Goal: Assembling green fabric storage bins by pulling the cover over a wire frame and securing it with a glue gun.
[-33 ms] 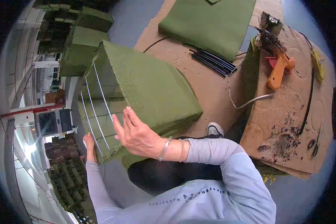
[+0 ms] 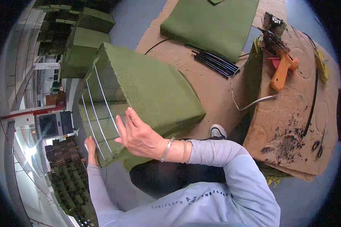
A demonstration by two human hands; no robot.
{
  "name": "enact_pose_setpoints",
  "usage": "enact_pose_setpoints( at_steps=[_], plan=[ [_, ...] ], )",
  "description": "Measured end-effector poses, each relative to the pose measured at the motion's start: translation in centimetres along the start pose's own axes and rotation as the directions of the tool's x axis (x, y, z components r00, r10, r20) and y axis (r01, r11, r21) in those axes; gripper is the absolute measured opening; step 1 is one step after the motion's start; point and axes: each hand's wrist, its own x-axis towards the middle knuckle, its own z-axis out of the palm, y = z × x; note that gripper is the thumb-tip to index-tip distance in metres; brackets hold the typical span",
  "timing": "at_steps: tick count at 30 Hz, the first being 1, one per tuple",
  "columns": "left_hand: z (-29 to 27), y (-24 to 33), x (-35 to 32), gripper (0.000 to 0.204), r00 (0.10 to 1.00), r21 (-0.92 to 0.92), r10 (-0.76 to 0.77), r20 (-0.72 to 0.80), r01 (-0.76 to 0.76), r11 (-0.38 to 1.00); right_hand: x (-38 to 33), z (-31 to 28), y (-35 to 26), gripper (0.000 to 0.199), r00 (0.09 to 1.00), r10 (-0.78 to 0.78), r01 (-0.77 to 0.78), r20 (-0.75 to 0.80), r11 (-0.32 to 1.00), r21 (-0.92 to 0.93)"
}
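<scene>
A green fabric-covered box (image 2: 151,83) lies tilted in front of me, its open side facing left. Several thin pale metal rods (image 2: 99,87) run across that opening. At the box's lower left corner, my left hand (image 2: 91,148) has its fingers closed on the edge. My right hand (image 2: 140,138) is by the near edge of the opening, its fingers stretched out and apart. Its fingertips rest at the edge beside the nearest rod, and nothing shows in its grip.
An orange glue gun (image 2: 280,75) caked with dark residue lies on a stained cardboard-topped stand (image 2: 276,125) at right. A bundle of dark rods (image 2: 216,64) sits on floor cardboard beside another green box (image 2: 212,26). A white cord (image 2: 254,103) hangs between. Green boxes (image 2: 87,41) stand stacked at far left.
My right thumb and forefinger have shifted slightly at the box's edge. The box and my left hand look almost unchanged.
</scene>
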Motion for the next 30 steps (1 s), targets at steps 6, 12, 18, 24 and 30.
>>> enact_pose_setpoints(
  at_steps=[6, 12, 18, 24, 30],
  plan=[
    [-1.2, 0.5, -4.5, 0.036, 0.989, 0.014, -0.095, 0.110, 0.094, 0.995, 0.9, 0.8, -0.2, 0.071, 0.997, -0.028, 0.028, 0.078, 1.000, 0.005],
    [-0.7, 0.7, -5.5, 0.052, 0.999, -0.010, -0.046, 0.028, 0.046, 0.999, 1.7, 0.6, -2.9, 0.074, 0.971, -0.018, 0.025, 0.239, 0.999, -0.026],
    [-1.4, 1.7, -5.5, 0.068, 0.997, -0.061, 0.033, 0.066, -0.029, 0.998, 4.3, 0.1, -3.2, 0.068, 0.814, 0.027, -0.132, 0.580, 0.981, 0.139],
    [-1.4, 3.8, -5.5, 0.064, 0.967, -0.158, 0.172, -0.186, -0.202, 0.966, 5.2, -1.1, -1.1, 0.057, 0.870, 0.119, -0.316, 0.478, 0.880, 0.355],
    [-11.2, 14.3, -19.8, 0.056, 0.664, -0.270, 0.627, -0.408, -0.743, 0.612, 1.2, -1.6, -2.8, 0.056, 0.936, -0.326, 0.350, -0.137, 0.907, 0.235]
  ],
)
